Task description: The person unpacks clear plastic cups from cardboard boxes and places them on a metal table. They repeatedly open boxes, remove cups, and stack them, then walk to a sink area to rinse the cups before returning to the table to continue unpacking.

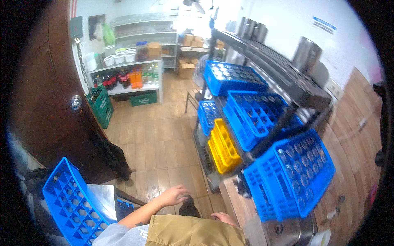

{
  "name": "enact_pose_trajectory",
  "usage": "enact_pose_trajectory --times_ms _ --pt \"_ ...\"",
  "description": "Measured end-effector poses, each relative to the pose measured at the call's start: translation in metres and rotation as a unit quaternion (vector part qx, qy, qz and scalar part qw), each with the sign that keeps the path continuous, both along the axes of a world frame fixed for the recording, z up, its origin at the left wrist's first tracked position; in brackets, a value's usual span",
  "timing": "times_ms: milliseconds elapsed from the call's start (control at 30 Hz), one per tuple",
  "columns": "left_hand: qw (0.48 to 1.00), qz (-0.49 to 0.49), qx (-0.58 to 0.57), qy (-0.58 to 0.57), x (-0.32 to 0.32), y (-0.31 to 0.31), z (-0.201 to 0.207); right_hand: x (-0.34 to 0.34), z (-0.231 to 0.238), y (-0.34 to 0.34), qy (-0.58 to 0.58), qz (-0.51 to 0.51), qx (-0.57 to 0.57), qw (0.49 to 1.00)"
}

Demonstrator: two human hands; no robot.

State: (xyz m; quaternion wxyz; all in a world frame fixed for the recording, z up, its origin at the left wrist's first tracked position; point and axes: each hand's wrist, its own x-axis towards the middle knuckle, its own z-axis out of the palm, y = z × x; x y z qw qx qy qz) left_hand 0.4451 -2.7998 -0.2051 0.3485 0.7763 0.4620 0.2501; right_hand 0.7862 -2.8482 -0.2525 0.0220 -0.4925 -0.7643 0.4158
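Overall exposure bright; strongest light at top centre, beyond the fan [195,5], where detail burns out to white. Far shelves [143,19] look pale and hazy in that glare. Door [45,102] dark, little detail, with one sharp glint on the knob [76,102]. Floor [143,123] mid-toned with a soft sheen. Highlights on the steel pot [307,55] and on the glasses [223,70]. Shade under the rack [266,53]. Left hand [176,195] and right hand [225,218] lit, outlines slightly soft. Sign [324,25] blurred. Fisheye: black surround, corners lost; door edge bows, right-hand wall [349,119] leans and smears toward the rim.
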Motion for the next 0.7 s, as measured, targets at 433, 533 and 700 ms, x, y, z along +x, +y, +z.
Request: enact_pose_trajectory --times_ms 433,533,700 --pt "0.742 0.521 -0.409 0.105 -0.278 -0.008 -0.28 -0.26 0.051 0.406 -0.084 0.296 0.08 0.948" --pt "0.685 0.616 -0.389 0.011 -0.284 -0.018 -0.304 -0.319 0.038 0.486 -0.131 0.331 0.095 0.93" --pt "0.658 0.629 -0.409 -0.061 -0.293 0.031 -0.321 -0.395 -0.047 0.594 -0.115 0.35 0.08 0.926"
